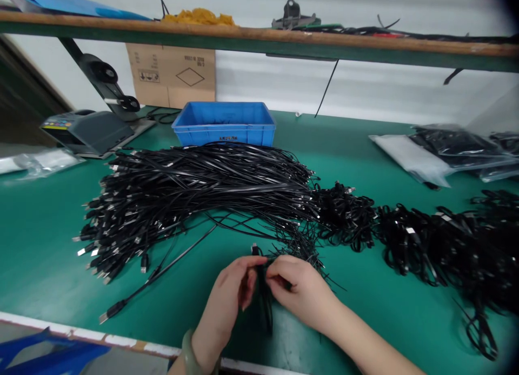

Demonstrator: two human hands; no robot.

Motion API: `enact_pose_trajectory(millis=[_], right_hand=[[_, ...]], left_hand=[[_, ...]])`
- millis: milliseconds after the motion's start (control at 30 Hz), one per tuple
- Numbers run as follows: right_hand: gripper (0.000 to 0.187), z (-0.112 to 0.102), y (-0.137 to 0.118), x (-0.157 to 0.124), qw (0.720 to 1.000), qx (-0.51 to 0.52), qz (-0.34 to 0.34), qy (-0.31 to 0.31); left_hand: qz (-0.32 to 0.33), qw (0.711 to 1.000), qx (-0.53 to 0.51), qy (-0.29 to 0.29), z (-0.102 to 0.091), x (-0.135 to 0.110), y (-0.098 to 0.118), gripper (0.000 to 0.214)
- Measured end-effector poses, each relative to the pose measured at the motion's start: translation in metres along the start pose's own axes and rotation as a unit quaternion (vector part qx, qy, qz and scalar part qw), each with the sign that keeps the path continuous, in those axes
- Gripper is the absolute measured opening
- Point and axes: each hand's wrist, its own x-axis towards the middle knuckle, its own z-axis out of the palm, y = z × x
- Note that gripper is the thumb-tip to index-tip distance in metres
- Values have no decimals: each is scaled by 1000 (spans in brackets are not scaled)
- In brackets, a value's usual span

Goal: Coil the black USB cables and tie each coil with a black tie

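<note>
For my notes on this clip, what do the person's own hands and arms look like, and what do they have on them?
Both the left hand and the right hand are bare, with no gloves, and no sleeve shows on either forearm. The left wrist wears a thick, pale green bangle, possibly jade. No rings or other markings are visible.
</note>
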Motion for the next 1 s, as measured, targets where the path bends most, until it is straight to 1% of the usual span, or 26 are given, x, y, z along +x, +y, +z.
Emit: enact_pose_trajectory(millis=[33,67,100,167,233,267,300,333,367,400,467,500,533,567,633,667,700,733,767,800,833,867,900,933,967,1000], right_hand=[[15,-1,-1,1,999,42,12,3],[14,-2,-2,1,997,73,27,14],[13,-3,-3,2,995,90,43,31],[13,-3,-1,3,991,90,71,66],[13,-2,2,3,990,78,86,79],[13,-1,3,2,989,84,95,77],[12,1,4,2,986,108,112,66],[10,2,4,1,978,153,137,46],[10,3,4,0,962,215,166,23],[11,3,3,-1,941,280,192,3],[17,2,1,-1,897,383,220,-20],[18,1,-1,-1,887,405,221,-14],[18,0,-2,-1,891,402,211,3],[15,-2,-2,-1,904,380,192,26],[11,-4,-3,-1,939,307,132,77],[11,-4,-4,-1,951,275,98,100],[11,-3,-4,-1,956,261,75,115],[10,0,-4,-2,951,274,70,122],[9,3,-5,-2,938,316,82,119],[10,7,-6,-2,916,374,104,104],[15,8,-6,-2,888,433,131,84],[20,8,-7,-2,861,481,151,69],[25,4,-6,-2,846,505,157,65],[28,-4,-3,-1,850,498,150,80],[33,-16,2,1,872,458,134,114],[39,-32,10,3,901,385,115,163]], left_hand=[[-3,1000,15,4,0,0,1,29],[-17,999,26,-6,0,0,1,21],[-37,998,31,-29,0,0,1,16],[-74,993,33,-84,1,-2,-1,17],[-69,991,27,-109,1,-5,-1,16],[-48,993,34,-105,0,-5,0,18],[-13,994,57,-92,0,-5,2,23],[33,992,99,-72,-1,-5,3,28],[85,983,156,-50,-3,-3,4,33],[135,967,216,-30,-4,-2,5,35],[204,929,309,-1,-5,1,5,32],[219,918,330,4,-5,2,4,28],[220,917,334,6,-5,2,2,24],[208,924,322,4,-4,2,0,20],[156,955,251,-20,-1,1,-7,10],[123,973,192,-45,1,0,-11,13],[85,986,118,-78,3,0,-16,24],[44,991,38,-121,6,0,-21,33],[3,985,-41,-169,8,0,-25,40],[-33,972,-106,-209,10,0,-29,44],[-59,959,-146,-236,12,1,-32,45],[-74,953,-159,-246,14,3,-33,43],[-78,955,-147,-243,14,4,-34,42],[-73,963,-121,-232,14,5,-33,41],[-65,970,-87,-218,14,6,-32,41],[-57,975,-53,-206,13,7,-29,42]])
